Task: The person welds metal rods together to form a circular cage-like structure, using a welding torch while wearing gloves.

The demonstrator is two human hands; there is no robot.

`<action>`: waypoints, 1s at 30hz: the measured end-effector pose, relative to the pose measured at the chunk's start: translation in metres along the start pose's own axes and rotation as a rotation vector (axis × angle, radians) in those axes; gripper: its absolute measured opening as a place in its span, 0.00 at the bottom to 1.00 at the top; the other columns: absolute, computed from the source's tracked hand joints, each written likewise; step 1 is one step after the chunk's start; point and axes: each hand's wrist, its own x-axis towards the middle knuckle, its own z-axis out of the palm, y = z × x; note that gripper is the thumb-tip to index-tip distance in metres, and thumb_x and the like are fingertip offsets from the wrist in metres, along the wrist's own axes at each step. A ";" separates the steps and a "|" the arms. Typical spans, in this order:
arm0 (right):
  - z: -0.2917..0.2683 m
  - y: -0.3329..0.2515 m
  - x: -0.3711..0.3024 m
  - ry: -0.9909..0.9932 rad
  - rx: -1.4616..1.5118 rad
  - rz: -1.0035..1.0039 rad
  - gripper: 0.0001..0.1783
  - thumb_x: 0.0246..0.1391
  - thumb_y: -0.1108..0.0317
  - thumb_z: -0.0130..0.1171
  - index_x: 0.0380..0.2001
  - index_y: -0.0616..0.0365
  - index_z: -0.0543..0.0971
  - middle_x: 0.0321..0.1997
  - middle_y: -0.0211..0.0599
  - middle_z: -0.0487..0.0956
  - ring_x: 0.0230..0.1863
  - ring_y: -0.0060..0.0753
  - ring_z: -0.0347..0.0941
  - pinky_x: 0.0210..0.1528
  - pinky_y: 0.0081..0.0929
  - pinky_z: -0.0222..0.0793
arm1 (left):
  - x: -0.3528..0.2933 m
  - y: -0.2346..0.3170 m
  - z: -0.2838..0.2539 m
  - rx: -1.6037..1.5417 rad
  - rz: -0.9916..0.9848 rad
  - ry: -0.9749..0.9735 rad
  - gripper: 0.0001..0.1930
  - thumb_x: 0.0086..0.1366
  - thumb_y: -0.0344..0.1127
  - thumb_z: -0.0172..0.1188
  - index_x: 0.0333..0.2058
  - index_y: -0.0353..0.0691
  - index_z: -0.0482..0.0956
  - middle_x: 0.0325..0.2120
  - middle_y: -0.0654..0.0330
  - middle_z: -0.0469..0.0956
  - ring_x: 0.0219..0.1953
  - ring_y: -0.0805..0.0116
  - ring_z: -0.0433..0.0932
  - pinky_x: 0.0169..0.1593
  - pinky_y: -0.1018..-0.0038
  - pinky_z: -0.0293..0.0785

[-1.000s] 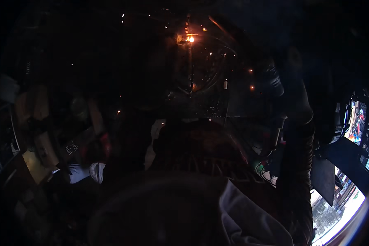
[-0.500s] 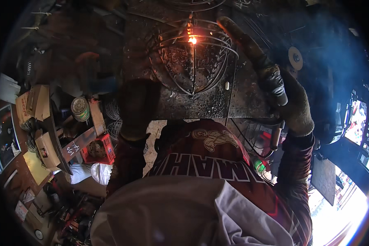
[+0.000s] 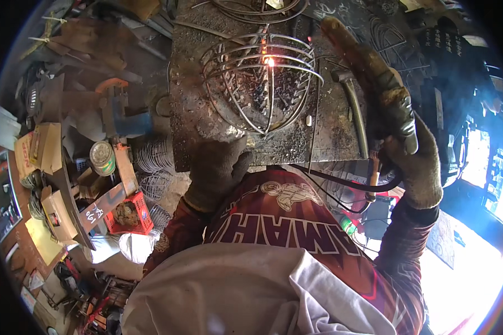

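Note:
A cage-like frame of bent metal rods [image 3: 241, 106] rests on the dark, debris-strewn metal table [image 3: 341, 146]. Orange glows at a spot on its upper middle. My right hand [image 3: 416, 162], in a knitted work glove, grips what looks like a welding torch [image 3: 362, 60], with a long brown body and a black part nearer the glove. The torch's far end is apart from the glowing spot. My left hand [image 3: 218, 170], gloved too, is over the table's near left edge, just below the frame. Its thumb stands away from the fingers, and I see nothing held.
A hammer [image 3: 354, 114] lies on the table's right side. Coiled rods [image 3: 262, 15] sit at the far edge. To the left are a red crate [image 3: 142, 223], a round tin [image 3: 102, 158] and cardboard boxes [image 3: 49, 148]. A black cable [image 3: 346, 185] hangs before the table; smoke drifts right.
The glow has dimmed and the scene looks brighter. My left hand has drawn back toward me and to the right. My right hand and the torch have shifted right, away from the frame.

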 end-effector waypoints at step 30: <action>0.032 0.020 0.042 -0.274 -0.144 -0.167 0.38 0.58 0.65 0.72 0.67 0.66 0.69 0.60 0.44 0.80 0.59 0.28 0.76 0.64 0.29 0.70 | -0.021 -0.021 0.018 0.195 0.084 -0.027 0.12 0.58 0.46 0.71 0.26 0.47 0.79 0.19 0.60 0.72 0.25 0.58 0.74 0.34 0.57 0.68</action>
